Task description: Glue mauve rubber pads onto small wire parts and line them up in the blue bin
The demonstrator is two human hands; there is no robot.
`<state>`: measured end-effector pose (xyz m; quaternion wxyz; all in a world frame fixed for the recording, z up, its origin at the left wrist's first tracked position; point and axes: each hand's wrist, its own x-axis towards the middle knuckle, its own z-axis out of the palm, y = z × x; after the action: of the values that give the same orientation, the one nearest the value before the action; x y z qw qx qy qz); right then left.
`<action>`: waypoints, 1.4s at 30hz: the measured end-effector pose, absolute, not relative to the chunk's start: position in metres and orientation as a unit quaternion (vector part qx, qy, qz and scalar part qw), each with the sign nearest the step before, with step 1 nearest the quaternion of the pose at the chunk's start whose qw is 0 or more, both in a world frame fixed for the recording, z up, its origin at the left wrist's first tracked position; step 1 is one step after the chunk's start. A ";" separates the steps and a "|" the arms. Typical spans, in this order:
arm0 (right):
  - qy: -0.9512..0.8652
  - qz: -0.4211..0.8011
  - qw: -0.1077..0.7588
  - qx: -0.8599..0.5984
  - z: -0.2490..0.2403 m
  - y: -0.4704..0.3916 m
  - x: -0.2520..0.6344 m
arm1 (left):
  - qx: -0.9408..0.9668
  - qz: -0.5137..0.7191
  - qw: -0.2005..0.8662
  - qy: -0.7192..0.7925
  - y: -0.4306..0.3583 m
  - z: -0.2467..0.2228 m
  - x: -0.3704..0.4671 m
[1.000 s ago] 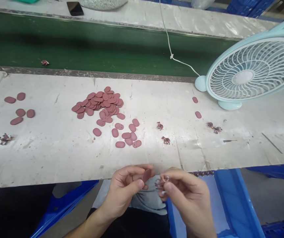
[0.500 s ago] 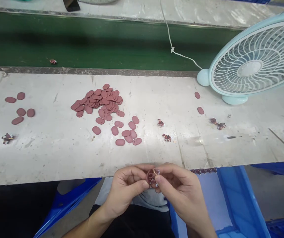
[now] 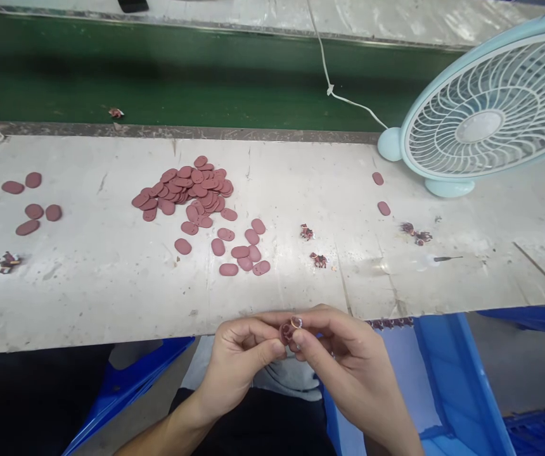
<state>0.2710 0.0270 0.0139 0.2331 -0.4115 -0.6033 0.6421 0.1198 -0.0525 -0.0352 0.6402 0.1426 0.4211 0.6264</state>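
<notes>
My left hand [image 3: 241, 358] pinches a reddish-brown oval disc [image 3: 284, 333] by its edge, in front of the table's near edge. My right hand [image 3: 343, 354] grips a tiny brown-and-white horse-like figurine [image 3: 295, 324] between thumb and fingers, against the disc's face. Fingers partly cover both pieces, so whether they are joined cannot be told. Beyond my hands lie several loose oval discs [image 3: 228, 270] and a heap of the same discs [image 3: 191, 187]. Two similar figurines [image 3: 319, 259] rest on the table to the right of the loose discs.
A light-blue fan [image 3: 479, 126] stands at the right, its white cord [image 3: 355, 106] crossing a green belt [image 3: 253, 88]. One figurine [image 3: 116, 113] is on the belt. A blue bin [image 3: 462, 373] sits below the table [image 3: 111, 291] at right. A thin-tipped tool [image 3: 446, 258] lies near more figurines [image 3: 415, 234].
The figurine has tilted or turned slightly between my fingers against the disc. On the green belt, the small figurine has shifted right. The view has moved a little.
</notes>
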 end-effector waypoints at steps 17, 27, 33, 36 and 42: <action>-0.546 0.672 0.287 -0.410 0.005 0.019 0.265 | 0.153 0.636 0.626 0.425 -0.054 -0.036 0.120; -0.466 0.696 0.324 -0.439 -0.008 0.018 0.280 | 0.225 0.627 0.579 0.470 -0.049 -0.035 0.113; -0.409 0.609 0.423 -0.532 -0.032 0.017 0.356 | 0.482 0.477 0.195 0.708 -0.039 -0.041 0.051; -0.421 0.543 0.420 -0.593 -0.048 0.013 0.400 | 0.545 0.373 0.101 0.744 -0.031 -0.051 0.031; -0.502 0.429 0.269 -0.701 -0.111 -0.013 0.454 | 0.600 0.296 -0.042 0.742 -0.022 -0.056 0.030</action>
<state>0.4537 -0.0132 -0.1107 0.2692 -0.7009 -0.5020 0.4293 0.0301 -0.0222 -0.0558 -0.0423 0.5996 0.7423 0.2961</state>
